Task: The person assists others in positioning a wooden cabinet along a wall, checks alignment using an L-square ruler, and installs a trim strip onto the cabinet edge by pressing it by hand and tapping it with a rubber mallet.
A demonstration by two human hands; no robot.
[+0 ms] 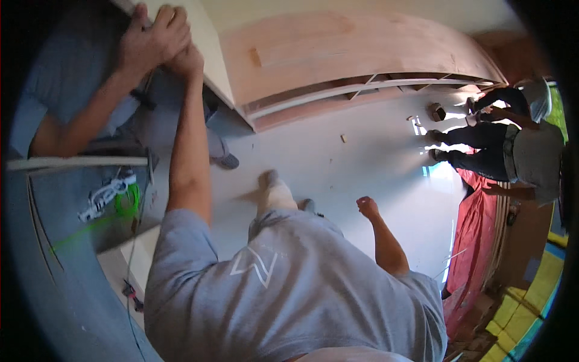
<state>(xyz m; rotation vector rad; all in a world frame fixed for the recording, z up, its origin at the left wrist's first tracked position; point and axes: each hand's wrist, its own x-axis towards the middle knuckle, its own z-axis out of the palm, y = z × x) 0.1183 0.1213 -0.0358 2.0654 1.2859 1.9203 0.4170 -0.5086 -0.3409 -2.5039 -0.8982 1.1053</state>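
My left arm reaches up to the far left, where my left hand (pixel 186 61) is closed at the edge of a pale board (pixel 208 45). A co-worker's hand (pixel 151 39) bears on the same edge, right against mine and partly covering my fingers. My right hand (pixel 367 207) hangs out to the right over the light floor, fingers loosely curled, with nothing seen in it.
A long reddish wooden panel (pixel 350 45) stands along the far side. Two people (pixel 512 151) stand at the right near red sheeting (pixel 467 235). A small yellowish block (pixel 344 139) lies on the floor. White and green cords (pixel 111 196) lie at the left.
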